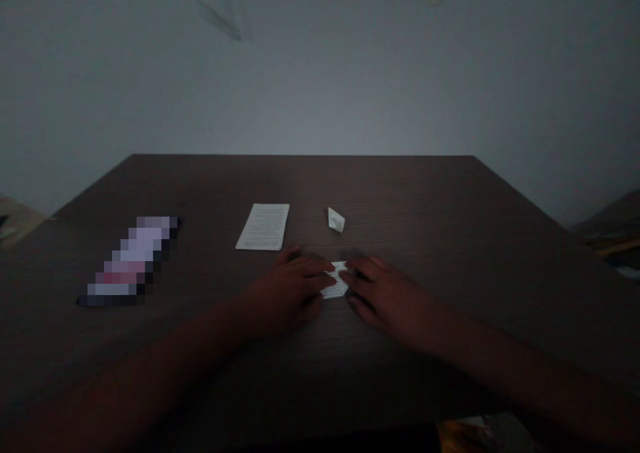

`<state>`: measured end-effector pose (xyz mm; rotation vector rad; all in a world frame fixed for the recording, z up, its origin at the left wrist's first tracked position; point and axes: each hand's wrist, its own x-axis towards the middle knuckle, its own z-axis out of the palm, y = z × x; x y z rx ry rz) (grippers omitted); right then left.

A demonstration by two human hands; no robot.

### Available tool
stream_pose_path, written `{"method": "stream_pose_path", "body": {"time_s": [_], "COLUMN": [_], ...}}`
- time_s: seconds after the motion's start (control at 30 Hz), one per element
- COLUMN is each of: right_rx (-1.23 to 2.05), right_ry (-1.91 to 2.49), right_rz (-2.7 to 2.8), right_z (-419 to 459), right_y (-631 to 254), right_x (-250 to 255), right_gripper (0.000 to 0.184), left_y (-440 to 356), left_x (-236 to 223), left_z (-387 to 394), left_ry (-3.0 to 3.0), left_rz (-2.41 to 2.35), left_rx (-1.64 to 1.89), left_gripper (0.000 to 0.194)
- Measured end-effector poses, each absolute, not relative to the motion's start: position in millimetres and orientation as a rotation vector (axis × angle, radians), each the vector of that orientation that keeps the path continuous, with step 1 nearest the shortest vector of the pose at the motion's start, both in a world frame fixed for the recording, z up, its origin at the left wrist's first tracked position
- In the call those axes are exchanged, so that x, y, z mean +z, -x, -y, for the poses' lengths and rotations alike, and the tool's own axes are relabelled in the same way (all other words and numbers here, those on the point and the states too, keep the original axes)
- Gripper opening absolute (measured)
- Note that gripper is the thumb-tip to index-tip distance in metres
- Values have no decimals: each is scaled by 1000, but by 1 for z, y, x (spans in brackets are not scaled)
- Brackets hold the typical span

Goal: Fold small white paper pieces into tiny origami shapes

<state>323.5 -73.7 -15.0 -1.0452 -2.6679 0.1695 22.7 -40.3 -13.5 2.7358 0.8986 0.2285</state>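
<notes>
A small piece of printed paper (336, 289) lies on the dark table between my two hands, its sides partly hidden under my fingers. My left hand (293, 290) rests on its left part with the fingers stretched out. From the other side, my right hand (383, 290) lays spread fingertips on the right part. Just beyond them stands a small folded paper shape (336, 220), touched by neither hand. A flat printed sheet or stack of sheets (263, 227) lies past my left hand.
On the left of the table (410, 200) lies a phone-like slab (131, 260), its face pixelated. A pale wall (320, 73) rises behind the far edge, with a clear plastic bag (215, 3) on it. Something colourful (480, 434) shows below the near edge.
</notes>
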Motion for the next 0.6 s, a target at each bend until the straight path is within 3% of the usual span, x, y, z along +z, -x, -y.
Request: {"method": "stream_pose_path", "body": {"time_s": [0.6], "right_rx": [173], "right_ry": [1130], "right_rz": [2677], "right_z": [82], "right_y": [-318], "right_x": [-18], "right_gripper": [41], "left_y": [-28], "left_x": [-5], "left_z": [40], "left_ry": [-2635], "left_rz": [-912], "left_rx": [190], "left_gripper": [46]}}
